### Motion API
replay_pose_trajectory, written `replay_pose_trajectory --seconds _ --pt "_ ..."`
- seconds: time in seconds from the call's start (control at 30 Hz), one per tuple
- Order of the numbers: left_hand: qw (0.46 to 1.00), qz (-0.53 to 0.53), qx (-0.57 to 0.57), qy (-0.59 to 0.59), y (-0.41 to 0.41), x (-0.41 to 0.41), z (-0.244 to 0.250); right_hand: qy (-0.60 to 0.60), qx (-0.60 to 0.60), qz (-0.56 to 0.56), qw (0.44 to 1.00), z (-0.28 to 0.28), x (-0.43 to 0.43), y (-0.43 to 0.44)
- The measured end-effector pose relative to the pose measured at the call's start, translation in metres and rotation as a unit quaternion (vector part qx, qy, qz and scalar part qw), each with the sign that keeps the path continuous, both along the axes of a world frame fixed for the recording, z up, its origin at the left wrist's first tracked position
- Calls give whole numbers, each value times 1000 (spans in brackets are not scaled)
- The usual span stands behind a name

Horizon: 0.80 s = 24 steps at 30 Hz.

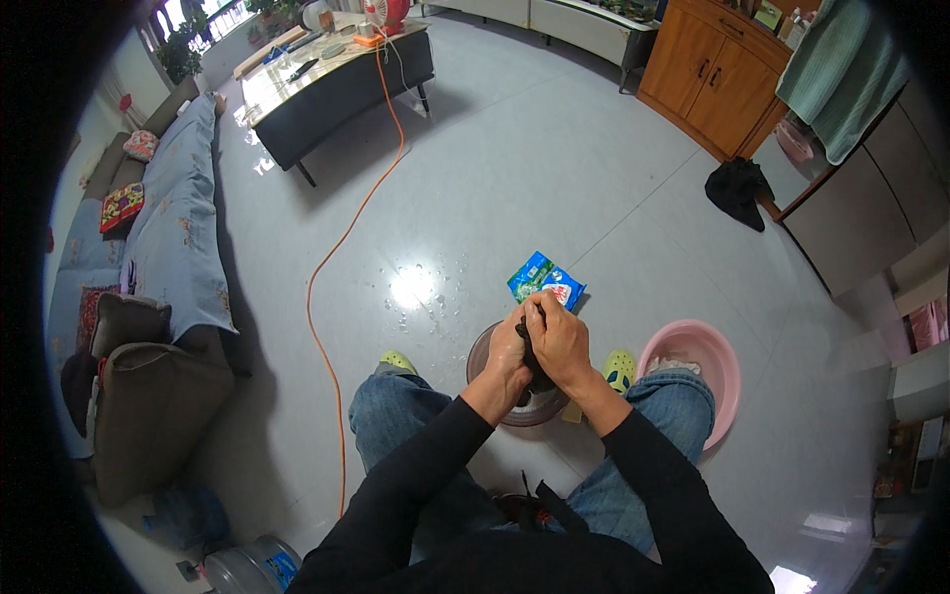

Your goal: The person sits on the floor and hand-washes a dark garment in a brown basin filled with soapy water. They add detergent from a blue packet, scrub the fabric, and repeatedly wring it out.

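Both my hands are closed on a dark wet-looking cloth, held above a brown basin between my knees. My left hand grips it from the left, and my right hand lies against it from the right. Part of the cloth hangs below my hands into the basin, whose contents are mostly hidden. Just beyond the basin, a blue and green plastic packet bearing writing lies on the floor. Beside my right knee stands a pink basin with a whitish cloth in it.
Water drops spot the floor ahead. An orange cord runs along the floor at left from a table. A sofa and large water bottles are at left. A wooden cabinet and black cloth item are at right.
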<state>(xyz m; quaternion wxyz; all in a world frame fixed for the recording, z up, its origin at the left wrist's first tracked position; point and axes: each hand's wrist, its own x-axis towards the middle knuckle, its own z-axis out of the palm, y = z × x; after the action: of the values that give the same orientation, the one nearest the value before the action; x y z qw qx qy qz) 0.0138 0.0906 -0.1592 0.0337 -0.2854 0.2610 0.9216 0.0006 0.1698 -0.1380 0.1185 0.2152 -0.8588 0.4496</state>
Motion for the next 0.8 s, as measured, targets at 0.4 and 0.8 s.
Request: replay_pose_trajectory --seconds 0.4,0.8 --pt "988 -129 72 44 -35 -7 -41 19 -2 49 999 12 23 -7" --pt "993 -44 102 31 -9 -4 -16 -26 0 2 1000 11 10 -1"
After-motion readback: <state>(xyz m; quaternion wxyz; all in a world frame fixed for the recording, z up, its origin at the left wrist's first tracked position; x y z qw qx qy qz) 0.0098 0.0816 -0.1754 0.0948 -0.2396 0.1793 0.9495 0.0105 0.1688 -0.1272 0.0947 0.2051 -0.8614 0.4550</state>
